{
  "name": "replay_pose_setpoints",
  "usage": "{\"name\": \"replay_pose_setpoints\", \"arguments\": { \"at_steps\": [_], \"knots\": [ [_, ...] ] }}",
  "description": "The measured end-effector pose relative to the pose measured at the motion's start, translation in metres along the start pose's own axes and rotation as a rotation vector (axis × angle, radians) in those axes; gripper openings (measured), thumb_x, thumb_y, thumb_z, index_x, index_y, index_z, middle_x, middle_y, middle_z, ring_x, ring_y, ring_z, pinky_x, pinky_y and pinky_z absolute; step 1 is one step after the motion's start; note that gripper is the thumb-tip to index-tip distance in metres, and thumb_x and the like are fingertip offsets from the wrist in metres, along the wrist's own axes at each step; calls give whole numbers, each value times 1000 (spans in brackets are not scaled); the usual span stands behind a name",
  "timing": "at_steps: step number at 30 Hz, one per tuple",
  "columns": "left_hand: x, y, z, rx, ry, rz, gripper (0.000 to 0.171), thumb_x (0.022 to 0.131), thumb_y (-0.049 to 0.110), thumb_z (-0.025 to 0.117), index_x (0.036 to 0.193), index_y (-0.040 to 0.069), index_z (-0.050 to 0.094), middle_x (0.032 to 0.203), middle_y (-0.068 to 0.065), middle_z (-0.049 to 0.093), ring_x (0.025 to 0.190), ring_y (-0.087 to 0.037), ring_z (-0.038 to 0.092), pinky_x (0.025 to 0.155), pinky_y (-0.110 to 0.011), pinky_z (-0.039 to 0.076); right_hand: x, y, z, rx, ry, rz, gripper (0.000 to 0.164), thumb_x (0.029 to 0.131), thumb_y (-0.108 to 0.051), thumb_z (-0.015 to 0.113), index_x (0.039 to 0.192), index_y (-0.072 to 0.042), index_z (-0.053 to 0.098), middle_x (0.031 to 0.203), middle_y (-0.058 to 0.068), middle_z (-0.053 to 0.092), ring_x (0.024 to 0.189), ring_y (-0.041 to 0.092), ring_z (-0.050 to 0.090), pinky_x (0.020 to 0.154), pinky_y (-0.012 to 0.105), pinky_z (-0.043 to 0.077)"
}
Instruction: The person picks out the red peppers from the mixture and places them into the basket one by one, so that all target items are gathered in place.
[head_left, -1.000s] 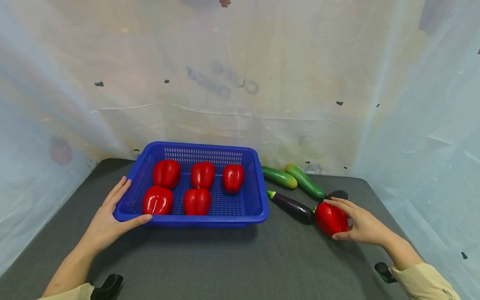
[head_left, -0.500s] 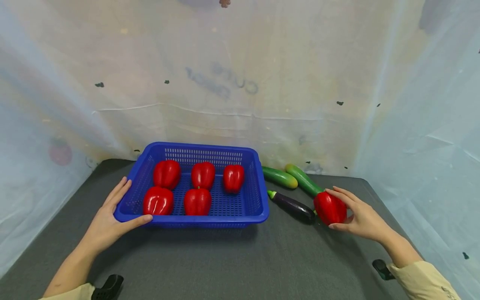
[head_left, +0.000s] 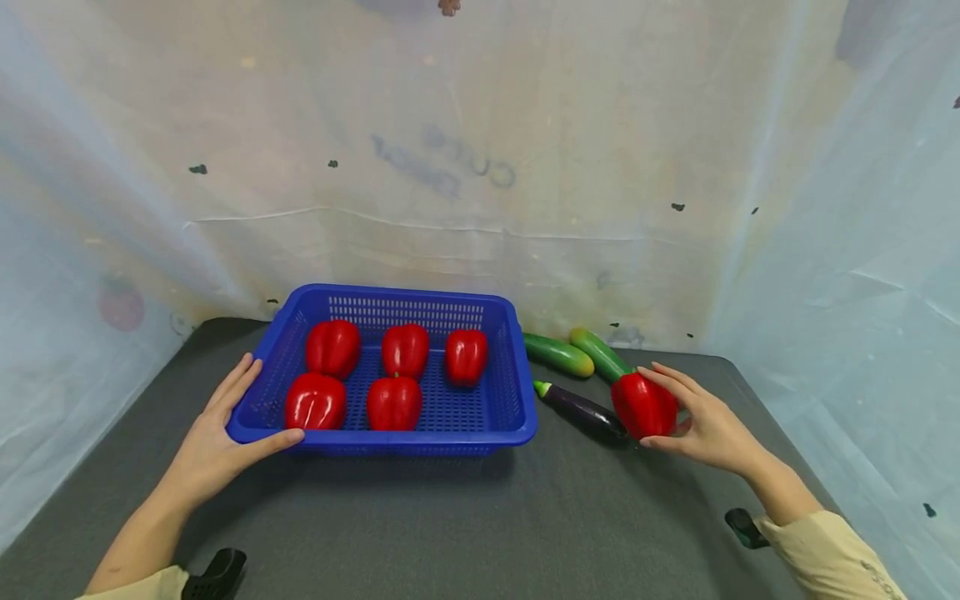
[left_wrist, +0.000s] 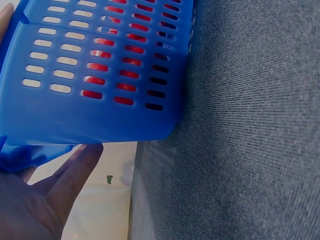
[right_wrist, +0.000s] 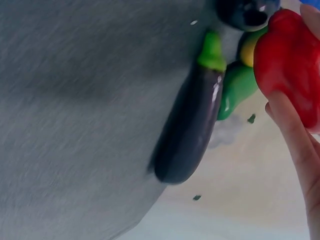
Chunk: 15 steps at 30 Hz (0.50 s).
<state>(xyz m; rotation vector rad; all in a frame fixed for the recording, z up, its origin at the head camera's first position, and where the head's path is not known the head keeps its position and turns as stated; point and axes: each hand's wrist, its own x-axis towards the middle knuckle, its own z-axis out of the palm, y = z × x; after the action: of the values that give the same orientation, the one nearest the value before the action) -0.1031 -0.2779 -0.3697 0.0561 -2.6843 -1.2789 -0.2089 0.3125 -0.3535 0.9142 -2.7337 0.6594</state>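
My left hand (head_left: 213, 446) touches the near left corner of a blue plastic basket (head_left: 457, 438), with its fingers extended along the left side and its thumb on the front rim. Inside the basket lie several red bell peppers (head_left: 393, 403). Toward the right of the table, my right hand (head_left: 708, 433) holds another red bell pepper (head_left: 642, 406) between thumb and fingers. In the right wrist view that pepper (right_wrist: 290, 60) hangs beside an eggplant (right_wrist: 190, 125), which the pepper and hand hide in the head view.
Two green cucumbers (head_left: 558, 355) lie right of the basket near the back wall. A dark eggplant (head_left: 581, 410) with a green stem lies between basket and held pepper. Plastic sheeting (head_left: 585, 167) rises behind the grey table (head_left: 450, 525).
My right hand has raised the red bell pepper and carried it a little to the left, over the eggplant's end. The left hand and basket have stayed in place.
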Motion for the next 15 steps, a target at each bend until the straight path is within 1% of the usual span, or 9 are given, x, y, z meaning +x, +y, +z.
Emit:
{"name": "replay_pose_setpoints", "arguments": {
  "at_steps": [9,12,15],
  "knots": [
    [0,0,1,0,-2,-8,104,80,37,75,155,24,5,163,0,-7,144,-49,2,94,-82,16,16,-11,8,32,-19,-23,88,71,-26,86,146,-16,40,150,14,35,106,31,60,62,27,58],
    [1,0,1,2,-2,-8,103,81,37,75,155,25,5,163,-1,-7,144,-49,2,94,-82,17,20,-14,11,38,-15,-29,89,71,-27,86,146,-17,40,151,13,34,103,28,62,62,26,58],
    [1,-1,0,-1,-4,-9,103,81,37,75,155,25,5,163,-1,-8,144,-49,1,94,-82,17,24,-17,13,39,-10,-31,88,71,-28,86,146,-18,40,152,11,34,96,23,65,62,25,58]
  ]
}}
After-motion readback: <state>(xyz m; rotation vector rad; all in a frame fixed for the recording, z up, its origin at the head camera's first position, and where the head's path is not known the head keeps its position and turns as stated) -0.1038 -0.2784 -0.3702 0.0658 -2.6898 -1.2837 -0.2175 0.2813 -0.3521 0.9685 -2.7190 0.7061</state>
